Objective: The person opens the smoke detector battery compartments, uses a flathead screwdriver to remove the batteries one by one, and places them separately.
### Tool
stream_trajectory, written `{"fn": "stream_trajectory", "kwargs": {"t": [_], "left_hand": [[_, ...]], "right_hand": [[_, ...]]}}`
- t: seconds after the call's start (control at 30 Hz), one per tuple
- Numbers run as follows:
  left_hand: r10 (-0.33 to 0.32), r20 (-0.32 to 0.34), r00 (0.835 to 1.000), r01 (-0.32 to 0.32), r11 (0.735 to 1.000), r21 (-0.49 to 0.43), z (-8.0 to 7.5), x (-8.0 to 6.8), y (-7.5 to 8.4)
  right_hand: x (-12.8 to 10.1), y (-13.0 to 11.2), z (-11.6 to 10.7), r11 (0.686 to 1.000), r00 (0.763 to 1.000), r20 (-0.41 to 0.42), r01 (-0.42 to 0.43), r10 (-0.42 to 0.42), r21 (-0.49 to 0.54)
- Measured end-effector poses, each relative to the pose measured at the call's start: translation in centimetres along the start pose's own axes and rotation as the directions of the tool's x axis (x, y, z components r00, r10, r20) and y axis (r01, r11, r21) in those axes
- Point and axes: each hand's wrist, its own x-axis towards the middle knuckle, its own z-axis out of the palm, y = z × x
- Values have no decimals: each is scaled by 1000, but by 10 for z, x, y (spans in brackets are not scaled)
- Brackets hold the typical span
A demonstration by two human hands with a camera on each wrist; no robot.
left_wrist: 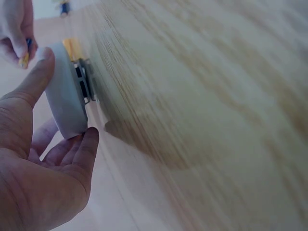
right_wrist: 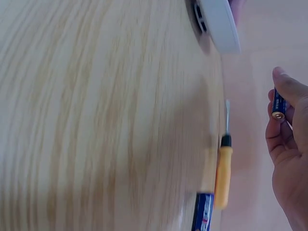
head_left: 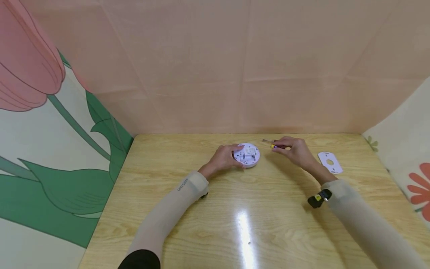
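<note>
My left hand (head_left: pixel 224 158) grips a round white device (head_left: pixel 254 160) by its rim, thumb on one side and fingers on the other. Its underside faces up, showing a battery compartment (head_left: pixel 247 157) whose contents are too small to make out. To the right of it, my right hand (head_left: pixel 299 152) pinches a small blue battery with a gold end (right_wrist: pixel 278 106) between thumb and fingers, apart from the device. Close by on the table lies a yellow-handled screwdriver (right_wrist: pixel 223 175), its shaft pointing left in the head view. Another blue battery (right_wrist: pixel 203 211) rests beside the screwdriver's handle.
A flat white plate with a round hole (head_left: pixel 324 158) lies on the wooden table (head_left: pixel 255 209), right of my right hand. Behind the table's far edge hangs a pinkish cloth (head_left: pixel 201 74). Flower-patterned panels stand at both sides.
</note>
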Motion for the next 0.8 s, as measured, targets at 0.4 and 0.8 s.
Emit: {"fn": "stream_trajectory", "kwargs": {"t": [0.4,0.8], "left_hand": [[8,3,1000,-8,1000,0,2,-1,-1],[34,-5,999,-34,999,-10,2,-1,-1]], "right_hand": [[-19,30,-33,993,996,1,-91,91,-76],[-34,56,-54,966,975,74,-197,211,-167]]}}
